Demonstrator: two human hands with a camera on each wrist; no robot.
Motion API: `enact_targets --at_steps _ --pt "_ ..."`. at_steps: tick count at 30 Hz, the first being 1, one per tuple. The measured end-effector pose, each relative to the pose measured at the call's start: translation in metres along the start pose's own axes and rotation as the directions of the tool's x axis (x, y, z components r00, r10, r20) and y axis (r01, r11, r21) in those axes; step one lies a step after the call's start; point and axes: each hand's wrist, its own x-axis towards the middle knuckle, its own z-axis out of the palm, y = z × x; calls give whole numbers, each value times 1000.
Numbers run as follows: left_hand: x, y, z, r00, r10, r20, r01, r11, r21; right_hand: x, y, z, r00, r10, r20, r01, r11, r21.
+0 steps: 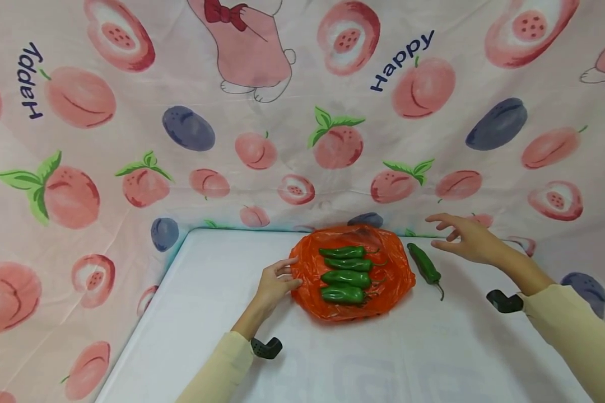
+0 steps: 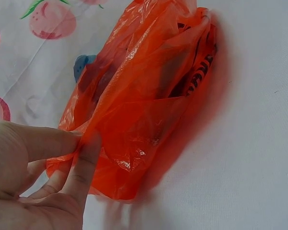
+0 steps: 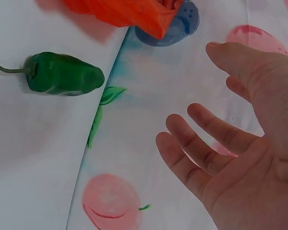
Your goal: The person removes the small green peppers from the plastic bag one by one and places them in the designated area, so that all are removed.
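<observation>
My left hand (image 1: 276, 284) pinches the left rim of an orange-red plastic bag (image 1: 302, 246), thumb on one side and fingers on the other. In the left wrist view the thin film of the bag (image 2: 134, 124) is caught between thumb and fingertips. Several green peppers (image 1: 348, 278) lie side by side in the opened bag, stems to the right. One more green pepper (image 1: 424, 263) lies on the table just right of the bag. Beyond that pepper, my right hand (image 1: 466, 238) hovers with fingers spread and nothing in them; the right wrist view shows the lone pepper (image 3: 65, 74) apart from it.
The white table (image 1: 222, 313) backs onto a pink cloth (image 1: 292, 123) printed with fruit and rabbits, which also hangs along the left side. A dark wrist device (image 1: 267, 348) sits at the left cuff, another dark device (image 1: 505, 301) at the right cuff.
</observation>
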Motion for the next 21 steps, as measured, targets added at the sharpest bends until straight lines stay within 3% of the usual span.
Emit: enact_targets --at_steps 21 --pt "2 2 3 1000 2 1 -2 1000 0 13 -23 2 981 -174 -81 175 985 3"
